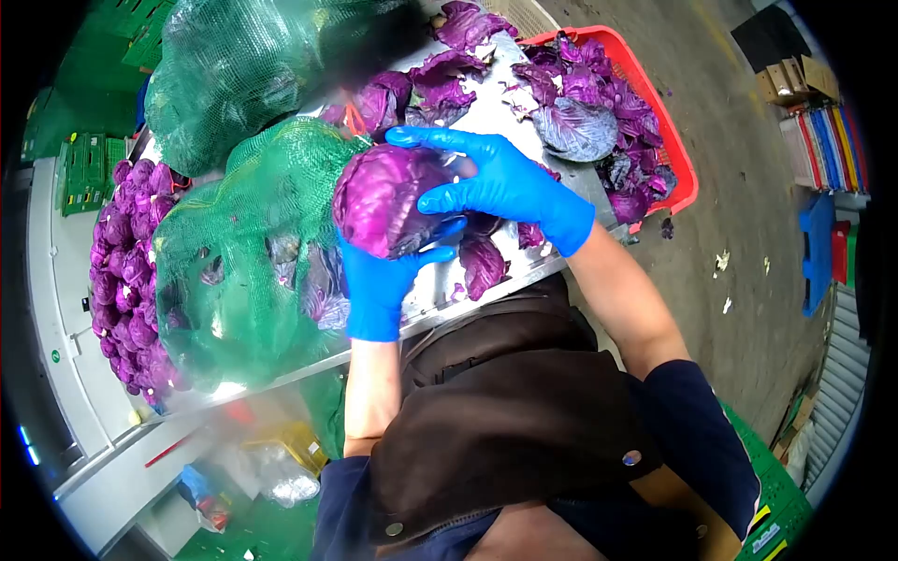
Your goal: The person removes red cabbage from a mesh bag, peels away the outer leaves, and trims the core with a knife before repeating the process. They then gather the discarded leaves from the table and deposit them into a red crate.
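A red cabbage (382, 201) with glossy purple leaves is held up over the metal table (505, 79). My left hand (379, 290), in a blue glove, supports it from below. On its right side lies my right hand (505, 182), also gloved in blue, with fingers and thumb spread around the head. Part of the cabbage is hidden behind the fingers. Just left of it sits a green net bag (253, 206) with cabbages inside. A loose purple leaf (483, 266) rests on the table below my right hand.
A red crate (669, 122) full of trimmed leaves stands at the table's right end. Another green net bag (243, 70) lies at the back. Many cabbages (131, 271) are heaped at the left. More loose leaves (444, 79) lie along the table's far side.
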Tool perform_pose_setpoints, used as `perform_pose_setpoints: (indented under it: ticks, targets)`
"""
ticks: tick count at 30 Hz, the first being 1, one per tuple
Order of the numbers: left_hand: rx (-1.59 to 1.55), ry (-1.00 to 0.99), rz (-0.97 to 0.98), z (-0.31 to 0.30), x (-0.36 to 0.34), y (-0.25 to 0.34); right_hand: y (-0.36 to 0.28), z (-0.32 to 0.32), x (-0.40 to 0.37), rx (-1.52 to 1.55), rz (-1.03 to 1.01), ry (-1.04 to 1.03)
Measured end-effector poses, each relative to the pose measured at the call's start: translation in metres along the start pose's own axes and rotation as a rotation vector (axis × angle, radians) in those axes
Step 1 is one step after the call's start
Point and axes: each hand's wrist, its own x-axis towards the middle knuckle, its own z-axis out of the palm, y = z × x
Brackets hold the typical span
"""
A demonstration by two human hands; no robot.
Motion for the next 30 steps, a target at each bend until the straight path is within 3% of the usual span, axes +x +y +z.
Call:
perform_pose_setpoints:
  ticks: [1,3,5,7,11,12,13,15,17,18,19,20,21,23,24,26,29,30]
  targets:
    - [-0.505,0.004,-0.136,0.002,0.0,0.01,0.001,0.001,0.0,0.078,0.007,0.038]
    - [-1.416,-0.078,-0.283,-0.01,0.003,0.001,-0.003,0.006,-0.005,-0.155,-0.025,0.147]
    - [-1.104,0.244,-0.326,0.001,0.002,-0.01,-0.003,0.015,-0.012,-0.333,0.065,0.203]
    - [-1.214,0.233,-0.378,0.001,-0.002,-0.013,-0.005,0.021,-0.012,-0.515,0.138,0.263]
    - [-1.262,0.261,-0.348,-0.005,-0.013,-0.014,-0.009,0.018,-0.031,-0.096,0.023,0.133]
    - [-1.373,0.235,-0.38,-0.028,-0.017,-0.056,-0.017,0.014,-0.036,-0.006,0.122,0.043]
    - [-1.372,0.294,-0.397,-0.026,-0.018,-0.039,-0.023,0.008,-0.041,-0.097,0.179,-0.023]
    - [-1.365,0.414,-0.428,-0.022,-0.021,-0.009,0.004,-0.01,-0.043,-0.254,0.253,0.139]
    - [-1.459,0.407,-0.36,-0.033,-0.023,-0.01,0.036,-0.023,-0.044,-0.751,0.069,0.351]
    - [-1.506,0.397,-0.318,-0.039,-0.02,-0.011,0.05,-0.019,-0.043,-0.679,-0.003,0.337]
    - [-1.366,0.394,-0.271,-0.042,-0.019,-0.014,0.044,0.002,-0.041,-0.513,0.069,0.342]
    - [-1.222,0.395,-0.223,-0.046,-0.017,-0.02,0.053,0.022,-0.045,-0.198,0.281,0.316]
    - [-1.27,0.422,-0.207,-0.055,-0.019,-0.025,0.072,0.043,-0.049,0.12,0.491,0.277]
    - [-1.364,0.476,-0.171,-0.073,-0.023,-0.033,0.114,0.065,-0.053,0.308,0.77,0.201]
    - [-1.561,0.194,-0.087,-0.089,-0.028,-0.031,0.132,0.066,-0.054,0.291,0.752,0.261]
    - [-1.679,-0.016,-0.045,-0.128,-0.041,-0.034,0.186,0.042,-0.058,0.217,0.72,0.351]
    - [-1.338,0.642,0.068,-0.188,-0.04,-0.015,0.22,-0.038,-0.045,-0.329,0.627,0.401]
    - [-1.299,0.574,0.138,-0.218,-0.043,-0.011,0.214,-0.057,-0.041,-0.412,0.563,0.459]
